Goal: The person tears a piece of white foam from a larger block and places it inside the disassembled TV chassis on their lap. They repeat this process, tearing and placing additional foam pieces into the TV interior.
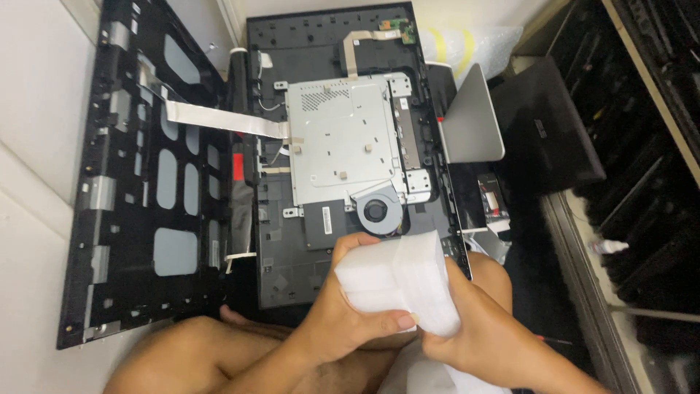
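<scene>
Seen from above, both bare forearms rise from the bottom edge and meet low in the centre. The left hand [343, 306] comes in from the lower left with its wrist bent, fingers curled over the top and its thumb laid flat across the front, nail facing up. The right hand [485, 332] comes in from the lower right, palm turned inward and cupped, its fingers hidden from view. The two hands sit close together, both closed in a grip. Below them a bare knee and thigh fold across the lower left.
</scene>
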